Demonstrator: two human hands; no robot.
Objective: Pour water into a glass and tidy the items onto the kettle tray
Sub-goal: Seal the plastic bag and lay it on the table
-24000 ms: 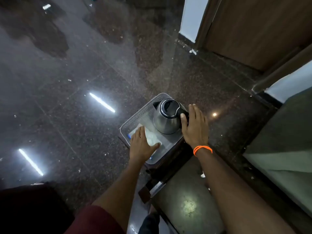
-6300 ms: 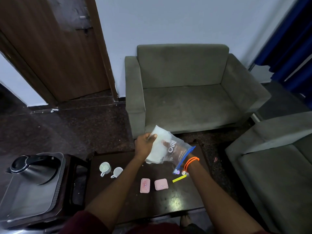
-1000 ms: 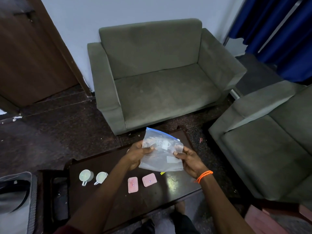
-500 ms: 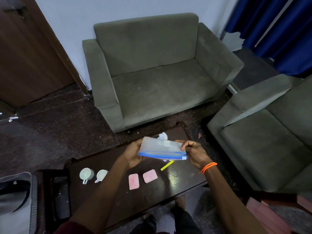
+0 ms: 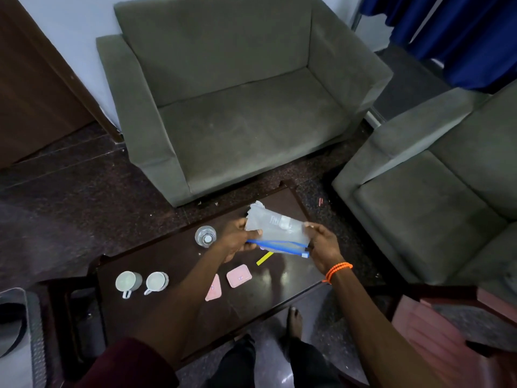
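Both my hands hold a clear zip bag (image 5: 275, 229) with a blue seal above the dark coffee table (image 5: 179, 261). My left hand (image 5: 237, 240) pinches its left end and my right hand (image 5: 321, 245) grips its right end, with the blue mouth facing me. A clear glass (image 5: 205, 236) stands on the table just left of my left hand. Two white cups (image 5: 141, 282) sit at the table's left. Two pink sachets (image 5: 238, 275) and a yellow stick (image 5: 264, 258) lie below the bag. The kettle tray (image 5: 30, 331) shows at the far left edge, the kettle mostly cut off.
A green sofa (image 5: 237, 107) stands behind the table and a second one (image 5: 447, 191) to the right. A brown door (image 5: 36, 88) is at the upper left, blue curtains (image 5: 461, 37) at the upper right. My bare foot (image 5: 293, 320) rests by the table's near edge.
The bag has tilted and shifted slightly right in both hands. The view has dropped, and the glass now shows on the table beside my left hand.
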